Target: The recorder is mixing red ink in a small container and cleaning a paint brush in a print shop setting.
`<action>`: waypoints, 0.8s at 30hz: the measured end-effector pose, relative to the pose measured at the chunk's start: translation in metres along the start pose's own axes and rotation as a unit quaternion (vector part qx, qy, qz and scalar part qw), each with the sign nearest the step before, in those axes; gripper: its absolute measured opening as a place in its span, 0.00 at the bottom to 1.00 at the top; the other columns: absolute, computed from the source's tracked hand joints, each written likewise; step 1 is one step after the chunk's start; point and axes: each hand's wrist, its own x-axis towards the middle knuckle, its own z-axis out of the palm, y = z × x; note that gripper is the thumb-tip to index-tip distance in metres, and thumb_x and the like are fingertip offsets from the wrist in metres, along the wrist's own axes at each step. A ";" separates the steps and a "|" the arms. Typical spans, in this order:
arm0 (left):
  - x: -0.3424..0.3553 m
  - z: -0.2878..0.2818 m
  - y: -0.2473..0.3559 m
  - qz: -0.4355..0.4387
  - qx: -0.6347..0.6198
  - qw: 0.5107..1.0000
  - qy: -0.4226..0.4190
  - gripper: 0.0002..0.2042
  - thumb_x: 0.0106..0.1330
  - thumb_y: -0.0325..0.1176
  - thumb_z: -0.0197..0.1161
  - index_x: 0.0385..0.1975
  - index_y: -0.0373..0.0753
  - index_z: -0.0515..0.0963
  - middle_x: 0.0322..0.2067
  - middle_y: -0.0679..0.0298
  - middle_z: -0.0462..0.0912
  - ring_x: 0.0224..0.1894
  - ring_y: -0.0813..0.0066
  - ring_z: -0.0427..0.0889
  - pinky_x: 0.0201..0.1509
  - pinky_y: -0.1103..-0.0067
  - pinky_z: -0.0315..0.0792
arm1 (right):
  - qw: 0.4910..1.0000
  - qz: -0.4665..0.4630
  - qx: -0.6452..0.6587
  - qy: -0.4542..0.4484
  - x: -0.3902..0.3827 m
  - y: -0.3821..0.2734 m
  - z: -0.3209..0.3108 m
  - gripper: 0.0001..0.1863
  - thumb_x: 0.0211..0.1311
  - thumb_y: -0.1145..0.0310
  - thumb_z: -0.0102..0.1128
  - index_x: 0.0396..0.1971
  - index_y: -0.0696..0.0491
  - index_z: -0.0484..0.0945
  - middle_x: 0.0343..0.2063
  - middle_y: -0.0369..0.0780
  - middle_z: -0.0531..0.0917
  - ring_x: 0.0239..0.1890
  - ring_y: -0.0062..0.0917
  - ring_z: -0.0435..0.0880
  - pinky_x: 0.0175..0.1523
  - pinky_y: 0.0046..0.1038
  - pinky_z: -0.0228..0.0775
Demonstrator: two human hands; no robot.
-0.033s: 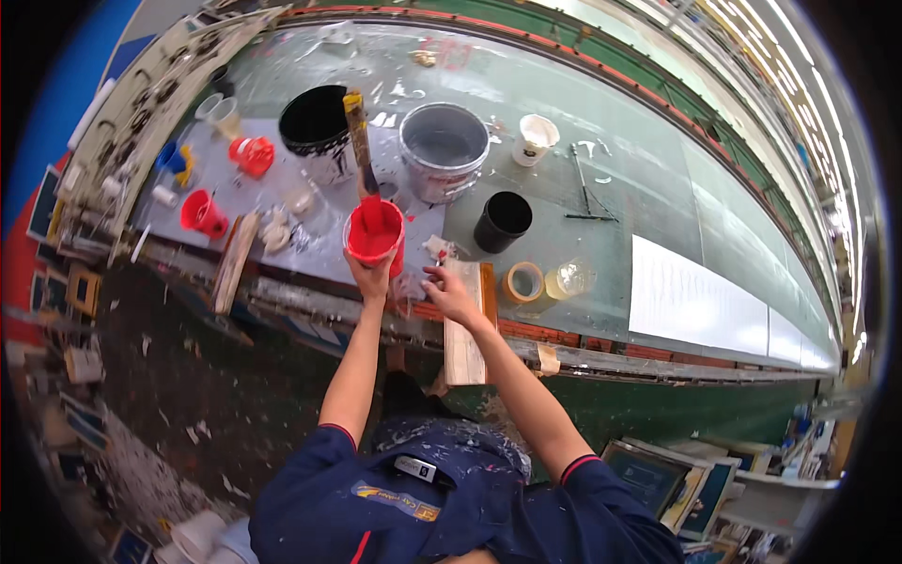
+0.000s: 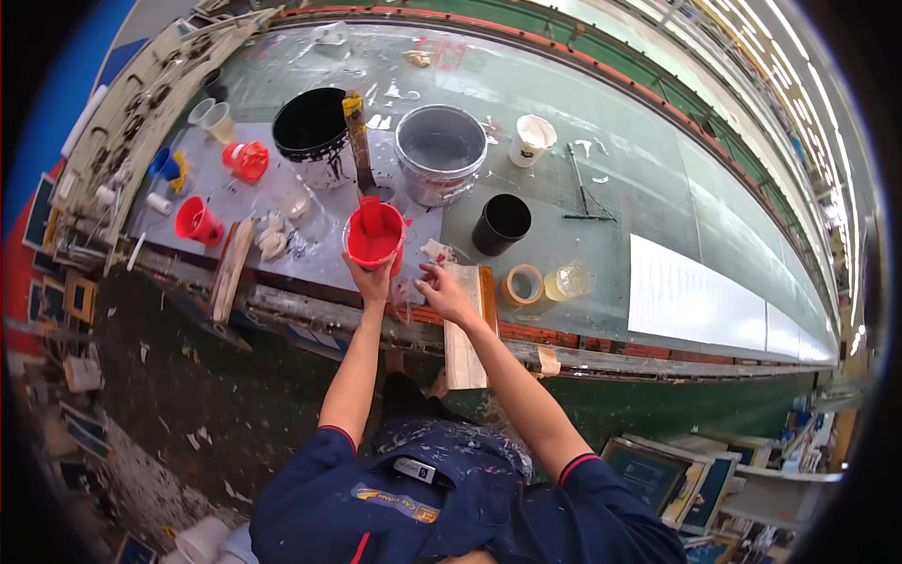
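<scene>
Two bare hands are held above the near edge of a glossy, greenish table [image 2: 584,249], which is crossed by both forearms. A red cup [image 2: 398,257] is gripped by the left hand [image 2: 373,279], its fingers wrapped round the lower wall. The right hand [image 2: 445,294] is held loosely curled, unclosed, just right of the cup and apart from it, so a narrow gap is left between the two hands. Whether the wooden plank [image 2: 466,352] below the right hand is touched cannot be told; its end is thrust past the table's edge. Beyond the left hand, room is bounded by a black bucket [image 2: 320,174] streaked with white and a round grey bucket [image 2: 435,191]. Ahead and right of the right hand, a smooth black cup [image 2: 489,242] is placed, with a tan tape roll [image 2: 507,286] and a clear container [image 2: 569,282] of yellowish liquid set to its right; farther right, a glossy white sheet [image 2: 695,296] is laid flat. Thick, wet-looking red paint is contained in the red cup, and a paint-crusted tool [image 2: 357,136] with a rough wooden handle is stood there, tilted, its lower end coated red.
</scene>
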 end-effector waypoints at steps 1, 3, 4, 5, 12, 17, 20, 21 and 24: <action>0.004 0.004 -0.005 -0.007 -0.004 1.000 -0.008 0.42 0.39 0.31 0.76 0.55 0.33 0.57 0.52 0.56 0.66 0.50 0.68 0.71 0.54 0.74 0.66 | 1.000 0.010 -0.008 0.017 0.011 -0.005 0.003 0.23 0.57 0.65 0.56 0.51 0.59 0.66 0.42 0.43 0.76 0.33 0.22 0.76 0.38 0.24 0.70; 0.010 0.008 -0.014 0.016 0.039 0.998 -0.046 0.44 0.37 0.30 0.76 0.55 0.33 0.55 0.53 0.55 0.64 0.51 0.65 0.70 0.55 0.72 0.66 | 0.999 0.028 -0.018 0.030 0.030 -0.012 0.012 0.28 0.55 0.66 0.57 0.54 0.58 0.63 0.45 0.45 0.74 0.36 0.25 0.77 0.40 0.25 0.70; 0.008 0.028 0.003 0.044 0.060 0.996 -0.055 0.42 0.36 0.42 0.75 0.52 0.33 0.59 0.50 0.49 0.62 0.55 0.52 0.60 0.58 0.63 0.55 | 0.993 0.000 -0.080 0.084 0.037 0.002 0.007 0.31 0.52 0.67 0.58 0.56 0.59 0.60 0.46 0.47 0.73 0.40 0.28 0.75 0.43 0.27 0.69; 0.004 0.031 0.005 0.035 0.060 0.996 -0.058 0.42 0.36 0.42 0.75 0.52 0.33 0.59 0.50 0.49 0.62 0.55 0.52 0.60 0.58 0.63 0.55 | 0.982 -0.035 -0.141 0.122 0.042 0.016 0.011 0.34 0.49 0.68 0.59 0.57 0.59 0.58 0.47 0.49 0.72 0.44 0.31 0.74 0.46 0.29 0.68; 0.013 0.019 0.001 -0.015 0.001 0.990 -0.141 0.52 0.33 0.46 0.77 0.57 0.33 0.49 0.54 0.50 0.58 0.57 0.57 0.60 0.60 0.66 0.57 | 0.993 0.039 -0.034 0.105 0.046 0.004 0.025 0.35 0.44 0.72 0.56 0.57 0.60 0.57 0.46 0.50 0.70 0.46 0.35 0.72 0.45 0.29 0.68; 0.008 0.014 -0.028 -0.110 0.018 0.971 -0.210 0.55 0.34 0.46 0.76 0.59 0.33 0.46 0.55 0.50 0.57 0.57 0.58 0.61 0.60 0.67 0.58 | 0.995 0.029 -0.033 0.090 0.049 0.006 0.024 0.33 0.45 0.71 0.56 0.55 0.59 0.59 0.45 0.48 0.71 0.47 0.36 0.71 0.52 0.30 0.63; 0.011 0.003 -0.029 -0.025 0.117 0.971 -0.208 0.53 0.35 0.46 0.76 0.59 0.33 0.46 0.55 0.50 0.56 0.57 0.58 0.60 0.60 0.67 0.58 | 0.983 0.033 -0.032 0.175 0.037 -0.011 0.015 0.29 0.47 0.71 0.56 0.52 0.60 0.62 0.44 0.47 0.71 0.48 0.35 0.71 0.54 0.31 0.62; 0.010 0.000 -0.026 -0.026 0.116 0.971 -0.208 0.53 0.35 0.46 0.76 0.59 0.33 0.46 0.55 0.50 0.56 0.57 0.58 0.60 0.60 0.67 0.58 | 0.974 0.028 -0.011 0.224 0.033 -0.014 0.008 0.28 0.47 0.71 0.56 0.51 0.61 0.62 0.44 0.47 0.71 0.48 0.34 0.71 0.54 0.31 0.62; 0.013 0.007 0.002 0.006 0.077 0.970 -0.232 0.50 0.37 0.42 0.76 0.58 0.33 0.48 0.54 0.51 0.58 0.56 0.58 0.63 0.59 0.68 0.59 | 0.854 0.019 -0.037 0.518 0.027 0.034 -0.041 0.34 0.46 0.70 0.62 0.53 0.61 0.58 0.47 0.47 0.67 0.50 0.34 0.67 0.56 0.31 0.58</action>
